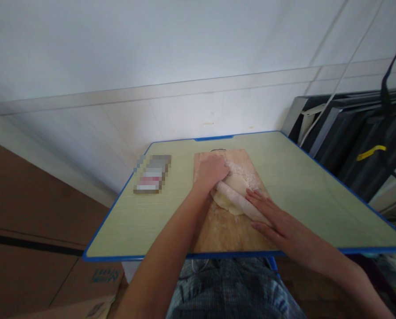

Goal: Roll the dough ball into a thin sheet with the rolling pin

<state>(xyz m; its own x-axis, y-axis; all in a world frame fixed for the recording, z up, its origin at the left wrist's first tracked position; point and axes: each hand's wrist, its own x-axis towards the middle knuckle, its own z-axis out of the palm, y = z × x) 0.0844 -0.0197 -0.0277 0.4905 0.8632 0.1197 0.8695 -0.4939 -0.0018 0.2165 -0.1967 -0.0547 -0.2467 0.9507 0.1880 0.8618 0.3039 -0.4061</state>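
A floured wooden rolling pin (236, 199) lies slantwise across a flat, pale sheet of dough (242, 182). Under the dough is a wooden board (224, 235) dusted with white flour, mostly beyond the pin. My left hand (213, 169) is curled over the far left end of the pin; its grip is partly hidden by the back of the hand. At the near right end, my right hand (267, 212) grips the pin, fingers stretched along the far side and thumb on the near side. Dough shows on both sides of the pin.
The board rests on a pale green table (134, 230) with a blue edge. A blurred, pixelated flat item (153, 174) lies to the left. A white wall (184, 115) stands behind; dark panels (347, 137) lean at right. Cardboard boxes (28, 266) stand at lower left.
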